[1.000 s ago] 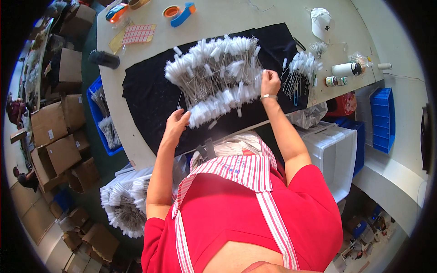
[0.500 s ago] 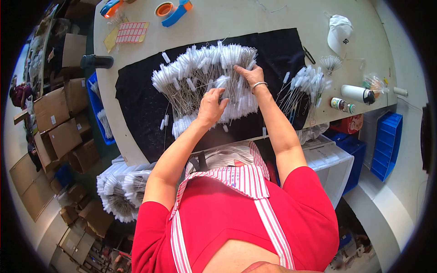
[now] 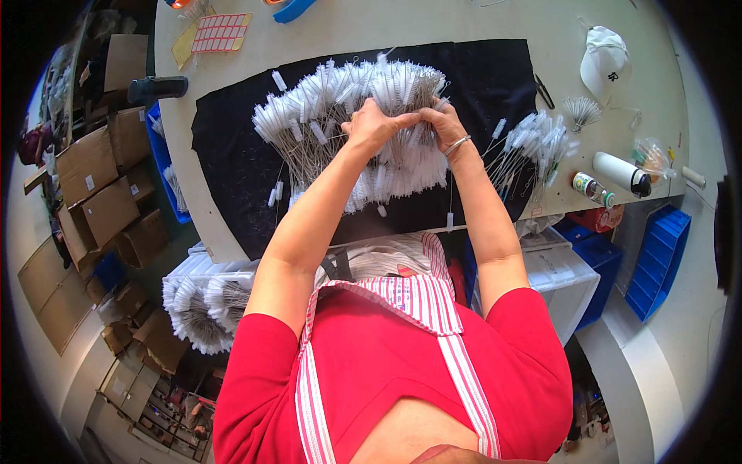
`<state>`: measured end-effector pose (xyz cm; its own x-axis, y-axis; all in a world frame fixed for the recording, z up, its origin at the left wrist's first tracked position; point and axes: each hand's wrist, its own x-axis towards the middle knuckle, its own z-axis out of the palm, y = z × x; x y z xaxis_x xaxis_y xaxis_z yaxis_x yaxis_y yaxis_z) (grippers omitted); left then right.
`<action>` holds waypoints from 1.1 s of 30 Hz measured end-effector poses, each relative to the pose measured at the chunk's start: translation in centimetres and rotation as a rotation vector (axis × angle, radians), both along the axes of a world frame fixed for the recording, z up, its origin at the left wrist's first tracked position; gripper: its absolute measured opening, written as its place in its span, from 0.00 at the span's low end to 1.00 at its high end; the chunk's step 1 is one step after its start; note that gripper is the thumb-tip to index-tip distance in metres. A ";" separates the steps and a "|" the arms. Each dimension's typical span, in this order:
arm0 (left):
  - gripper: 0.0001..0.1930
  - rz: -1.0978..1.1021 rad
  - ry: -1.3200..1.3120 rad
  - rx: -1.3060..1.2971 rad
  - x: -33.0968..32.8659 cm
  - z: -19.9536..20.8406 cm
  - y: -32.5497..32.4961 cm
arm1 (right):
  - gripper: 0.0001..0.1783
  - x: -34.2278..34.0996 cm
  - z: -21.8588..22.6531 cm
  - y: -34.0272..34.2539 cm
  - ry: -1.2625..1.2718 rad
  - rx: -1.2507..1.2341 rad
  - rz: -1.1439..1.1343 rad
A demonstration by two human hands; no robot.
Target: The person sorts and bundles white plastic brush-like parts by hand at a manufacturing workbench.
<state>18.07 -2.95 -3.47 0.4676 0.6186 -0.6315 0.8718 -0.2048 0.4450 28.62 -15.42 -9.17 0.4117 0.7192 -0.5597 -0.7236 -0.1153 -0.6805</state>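
On the black cloth [image 3: 224,155], your hands [image 3: 372,127] rest among piled brushes [image 3: 278,120], grip unclear; loose brushes [image 3: 537,139] remain ungathered by its right edge.

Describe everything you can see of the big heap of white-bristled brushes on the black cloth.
The heap of brushes is a dense mass of slim pieces: fuzzy white bristle heads on thin grey stems that look like metal wire. Heads crowd its far and near sides, with stems between, some crossing askew. It lies on the black cloth. The left hand and right hand touch its right part; their exact grip is partly hidden.
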 end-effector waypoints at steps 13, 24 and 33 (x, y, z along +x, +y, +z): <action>0.25 0.400 -0.783 -0.210 0.1 -3.2 -0.5 | 0.17 1.0 0.0 -0.4 0.043 0.055 0.075; 0.19 0.540 -0.762 -0.324 0.9 -3.4 0.7 | 0.16 0.6 0.2 0.3 0.065 0.031 0.040; 0.17 0.839 -0.927 -0.341 -0.7 -0.7 2.4 | 0.22 0.6 -1.7 1.2 -0.362 -0.190 -0.140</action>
<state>17.38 -0.56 -4.13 0.3630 0.8072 -0.4655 0.0191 0.4931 0.8698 29.20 -14.20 -10.90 0.6923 0.5406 -0.4780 -0.4596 -0.1803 -0.8696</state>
